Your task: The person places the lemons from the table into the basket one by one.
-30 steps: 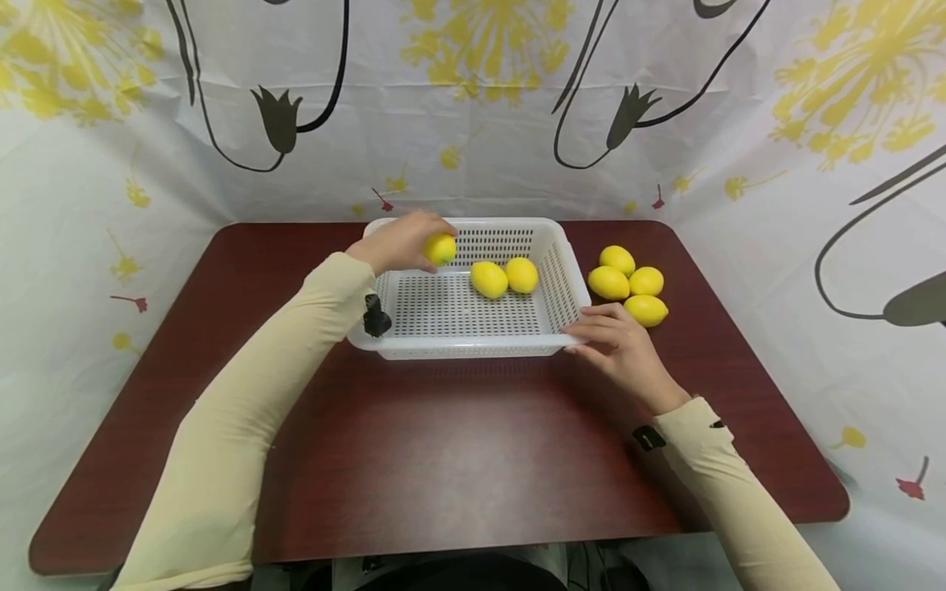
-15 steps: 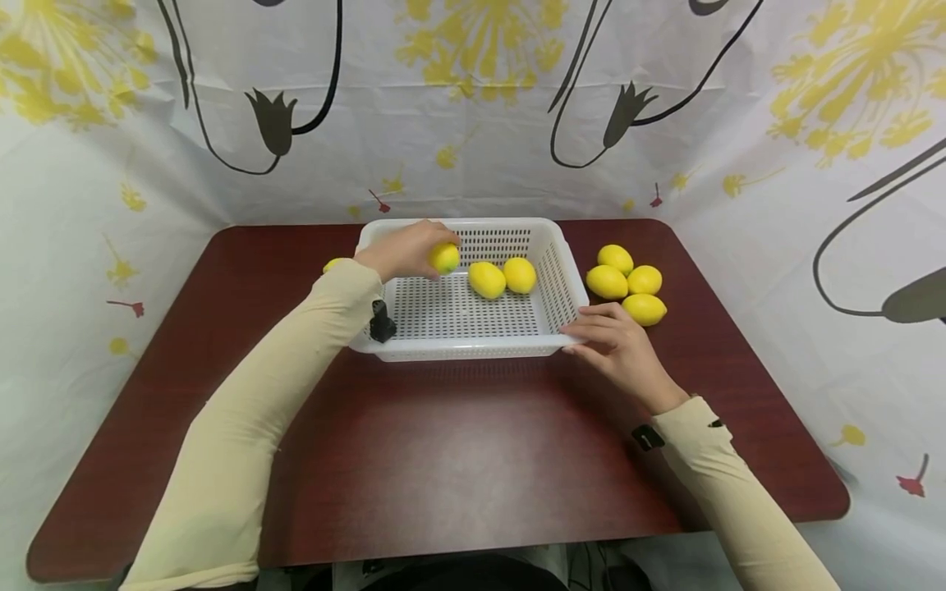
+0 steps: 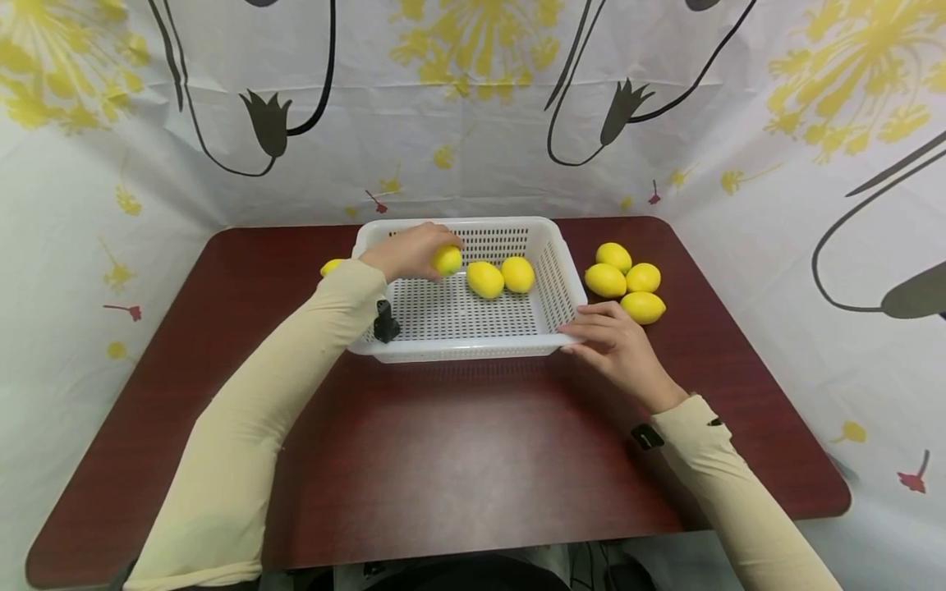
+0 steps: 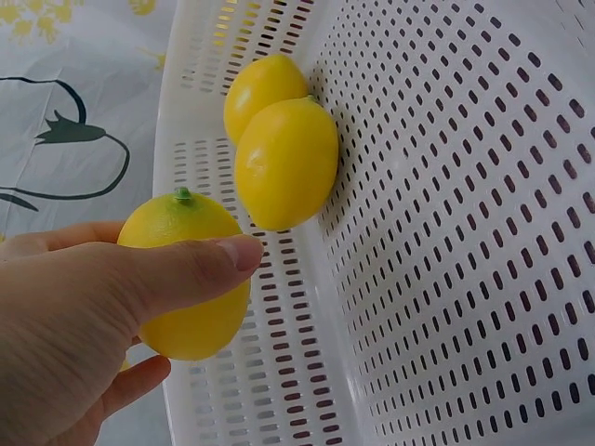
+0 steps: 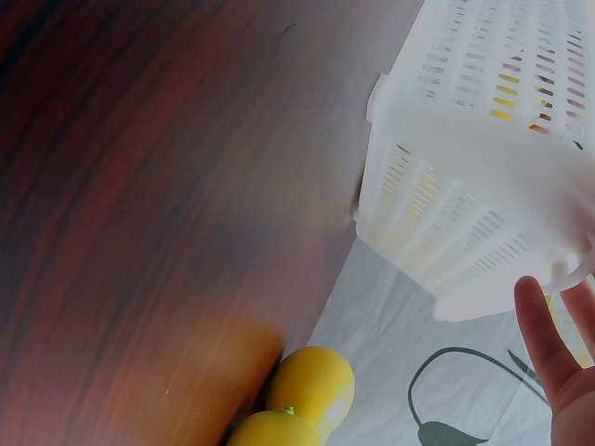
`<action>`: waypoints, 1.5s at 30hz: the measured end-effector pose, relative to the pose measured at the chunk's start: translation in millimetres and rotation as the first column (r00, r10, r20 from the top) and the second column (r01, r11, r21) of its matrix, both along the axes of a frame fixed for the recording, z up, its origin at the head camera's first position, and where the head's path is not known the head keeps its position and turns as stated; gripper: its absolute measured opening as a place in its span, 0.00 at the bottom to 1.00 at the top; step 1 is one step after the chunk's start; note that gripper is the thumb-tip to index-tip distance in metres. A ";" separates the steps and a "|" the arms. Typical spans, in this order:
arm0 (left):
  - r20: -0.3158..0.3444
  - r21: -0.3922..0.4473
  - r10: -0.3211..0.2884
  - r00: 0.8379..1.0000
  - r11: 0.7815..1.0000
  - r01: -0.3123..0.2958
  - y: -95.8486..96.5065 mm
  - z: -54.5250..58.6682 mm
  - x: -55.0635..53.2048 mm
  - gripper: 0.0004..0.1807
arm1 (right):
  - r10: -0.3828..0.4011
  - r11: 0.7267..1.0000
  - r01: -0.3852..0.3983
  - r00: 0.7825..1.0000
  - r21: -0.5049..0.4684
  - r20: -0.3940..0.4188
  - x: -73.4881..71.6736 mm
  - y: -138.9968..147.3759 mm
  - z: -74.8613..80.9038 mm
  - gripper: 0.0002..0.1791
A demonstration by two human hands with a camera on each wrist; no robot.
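Observation:
My left hand [image 3: 414,250] grips a yellow lemon [image 4: 191,325] with a green stem end, thumb across its side. It is over the back left part of a white perforated plastic basket [image 3: 458,349]. Two lemons [image 3: 484,280] lie side by side in the basket, just right of the held one, against the back wall in the left wrist view. At the basket's front right corner my right hand [image 3: 624,353] holds the rim, fingers on top and thumb at the outer side. The right wrist view shows only part of that hand.
Several lemons [image 3: 606,281] form a cluster on the dark red table [image 3: 458,460], right of the basket. Left of it another lemon [image 3: 330,267] is partly hidden by my left sleeve. A patterned white cloth [image 3: 458,180] hangs behind the table.
My left hand has moved slightly right and down with the lemon, nearer the two in the basket. A lemon left of the basket has come into view. My right hand stays at the corner.

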State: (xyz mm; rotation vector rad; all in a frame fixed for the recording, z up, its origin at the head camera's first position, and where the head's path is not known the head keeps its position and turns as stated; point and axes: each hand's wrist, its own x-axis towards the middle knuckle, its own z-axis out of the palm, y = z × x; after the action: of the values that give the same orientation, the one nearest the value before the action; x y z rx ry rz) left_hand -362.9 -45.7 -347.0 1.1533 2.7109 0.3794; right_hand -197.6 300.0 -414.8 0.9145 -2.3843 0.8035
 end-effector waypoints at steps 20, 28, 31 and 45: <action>0.041 -0.031 -0.009 0.999 0.999 0.010 10.1 -7.2 -8.2 0.38 | 0.016 1.000 -0.017 1.000 -0.015 -0.008 -1.1 1.0 -0.5 0.21; 0.047 -0.047 -0.012 0.999 0.999 0.014 13.8 -12.0 -7.8 0.37 | 0.019 1.000 -0.019 1.000 -0.023 -0.013 -1.4 0.9 -1.0 0.25; 0.051 -0.053 -0.002 0.999 0.999 0.004 15.3 -13.9 -7.2 0.37 | 0.026 0.999 -0.026 1.000 -0.029 -0.011 -1.6 1.4 -1.8 0.21; 0.057 -0.047 -0.013 0.998 0.999 0.016 17.6 -24.7 -9.8 0.37 | 0.020 0.999 -0.020 1.000 -0.031 0.005 -0.9 1.3 -2.7 0.24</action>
State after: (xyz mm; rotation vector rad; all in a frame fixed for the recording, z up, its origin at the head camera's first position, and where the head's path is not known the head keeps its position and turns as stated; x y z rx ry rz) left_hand -372.7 -28.1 -371.7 1.1315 2.6471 0.3379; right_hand -198.5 301.4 -417.5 0.9261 -2.3647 0.8491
